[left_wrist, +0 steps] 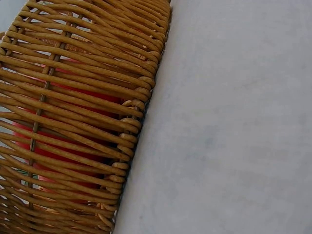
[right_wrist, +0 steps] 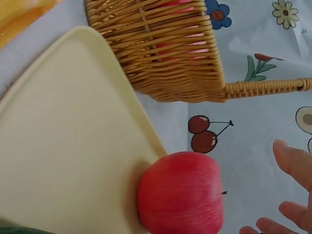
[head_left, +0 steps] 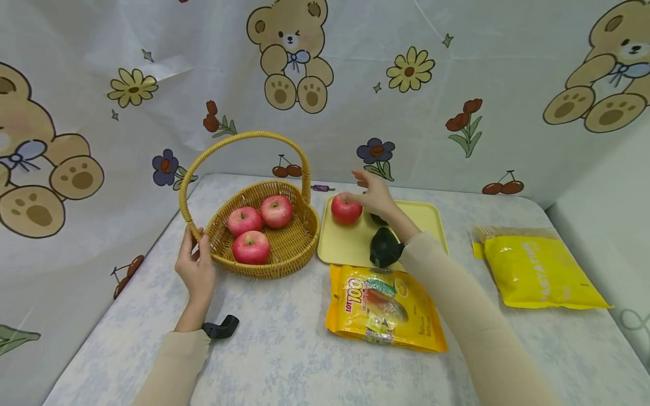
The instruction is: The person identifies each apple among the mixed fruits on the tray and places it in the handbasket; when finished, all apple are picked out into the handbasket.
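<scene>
A wicker basket (head_left: 264, 272) with a tall arched handle holds three red apples (head_left: 251, 247). At its left side, my left hand (head_left: 197, 270) grips the rim near the base of the handle; in the left wrist view only the woven wall (left_wrist: 73, 102) shows, not the hand. One more red apple (right_wrist: 180, 195) sits on a pale yellow tray (right_wrist: 73, 117) to the right of the basket. Over the tray, my right hand (head_left: 378, 197) is beside that apple with thumb and fingers spread, apart from it in the right wrist view. A dark thing (head_left: 378, 219) on the tray is mostly hidden by the hand.
In front of the tray lies a yellow-orange snack bag (head_left: 386, 307) with a mango picture. A larger yellow packet (head_left: 540, 270) is on the right of the table. Behind the basket lies a small purple-wrapped item (head_left: 321, 188). A printed cloth hangs behind the table.
</scene>
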Motion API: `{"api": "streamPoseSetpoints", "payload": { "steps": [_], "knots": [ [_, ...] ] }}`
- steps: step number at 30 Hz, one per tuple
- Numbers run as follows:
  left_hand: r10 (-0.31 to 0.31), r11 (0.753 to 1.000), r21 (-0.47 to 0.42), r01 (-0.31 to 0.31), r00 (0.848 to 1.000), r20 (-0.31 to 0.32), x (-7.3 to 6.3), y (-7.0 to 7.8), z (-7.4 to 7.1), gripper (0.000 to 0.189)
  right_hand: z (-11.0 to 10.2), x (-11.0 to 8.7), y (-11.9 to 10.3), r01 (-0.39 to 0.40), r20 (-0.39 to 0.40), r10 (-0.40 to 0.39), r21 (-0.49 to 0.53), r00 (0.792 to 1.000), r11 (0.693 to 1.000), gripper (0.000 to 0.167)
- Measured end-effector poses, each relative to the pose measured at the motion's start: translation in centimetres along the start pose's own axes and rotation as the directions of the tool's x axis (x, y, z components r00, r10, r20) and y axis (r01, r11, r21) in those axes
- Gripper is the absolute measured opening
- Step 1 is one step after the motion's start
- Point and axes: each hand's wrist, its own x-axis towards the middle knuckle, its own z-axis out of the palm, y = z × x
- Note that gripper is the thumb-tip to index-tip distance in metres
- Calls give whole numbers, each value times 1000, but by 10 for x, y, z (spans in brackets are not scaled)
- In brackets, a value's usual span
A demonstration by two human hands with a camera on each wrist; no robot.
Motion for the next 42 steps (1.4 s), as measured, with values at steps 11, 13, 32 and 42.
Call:
{"api": "streamPoseSetpoints", "payload": {
  "steps": [11,13,32,42],
  "knots": [
    [2,1000,19,-2,1000,-11,-4,31,0,42,11,5,16,-71,46,73,-46,996,996,81],
    [-1,1000,19,1,1000,-7,-5,41,0,42,13,5,17,-75,58,78,-65,995,995,84],
    [-1,1000,21,2,1000,-6,-5,41,-1,42,25,4,26,-143,119,155,-107,981,984,92],
    [12,1000,12,-12,1000,-10,-5,41,-1,41,27,3,26,-193,121,209,-131,970,972,87]
  ]
}}
